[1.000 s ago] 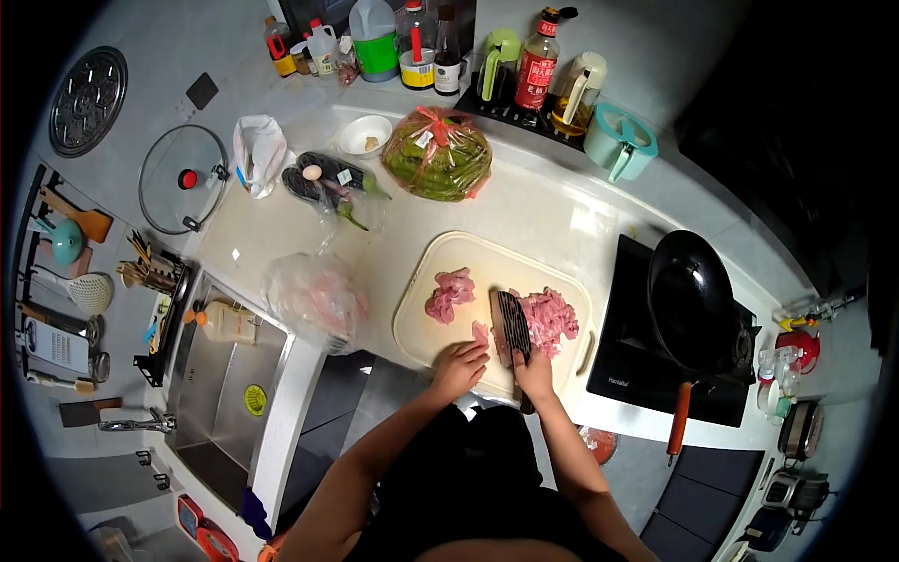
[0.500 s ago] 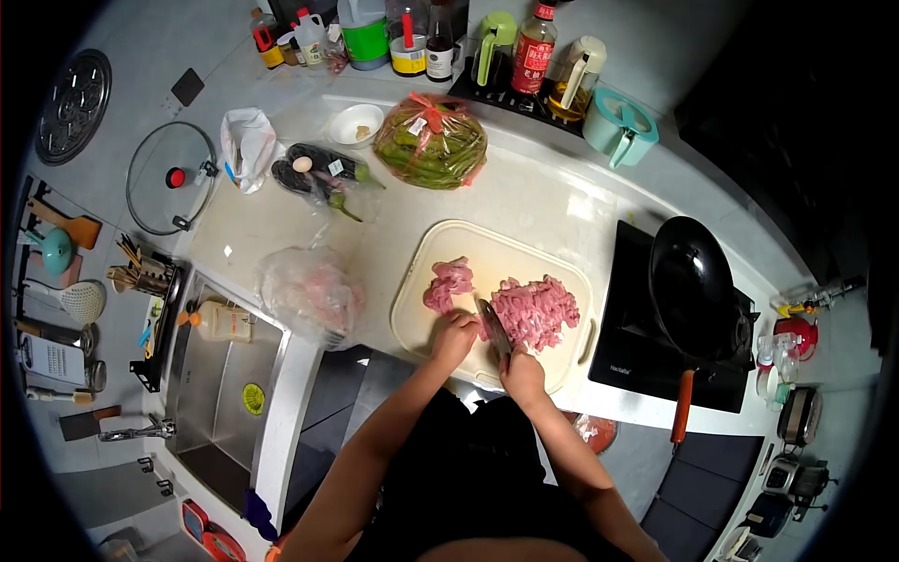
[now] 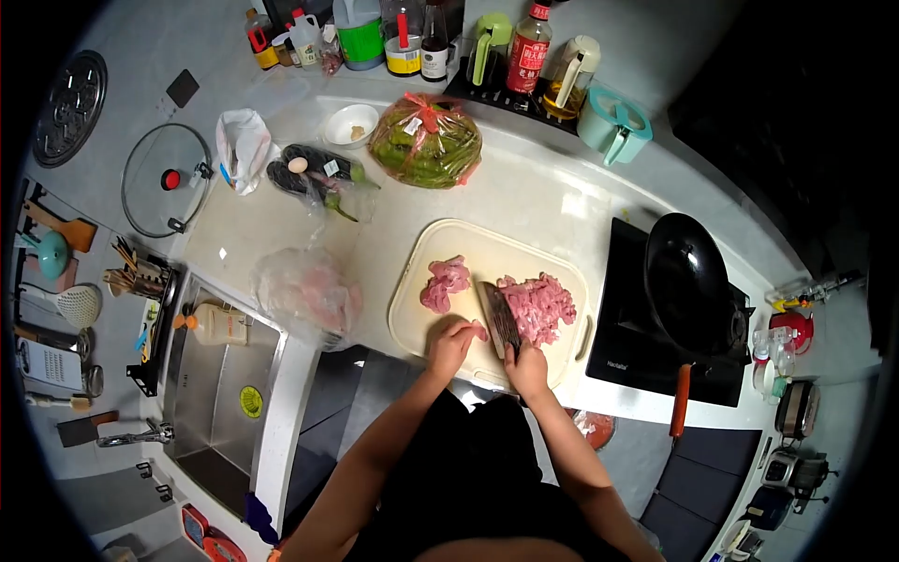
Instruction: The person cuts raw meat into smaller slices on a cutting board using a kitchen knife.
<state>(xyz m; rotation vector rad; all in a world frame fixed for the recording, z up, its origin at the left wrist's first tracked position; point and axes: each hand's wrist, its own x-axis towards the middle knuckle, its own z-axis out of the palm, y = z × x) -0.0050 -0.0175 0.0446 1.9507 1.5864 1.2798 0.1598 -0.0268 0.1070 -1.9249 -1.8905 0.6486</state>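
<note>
My right hand is wrapped round the handle of a kitchen knife, whose broad, dark blade leans beside a pile of cut pink meat. To the left of the blade, my left hand has its fingertips closed on a small piece of meat. A separate heap of larger meat pieces lies farther up on the cream cutting board. The knife's edge against the board cannot be made out clearly.
Right of the board, a black wok sits on the stove. A sink lies to the left, near a plastic bag. Behind are eggplants, a bag of green vegetables and several bottles.
The knife blade has tilted to show more of its broad side and sits against the cut pile. My left hand has drawn slightly away from the blade, and a meat piece shows at its fingertips.
</note>
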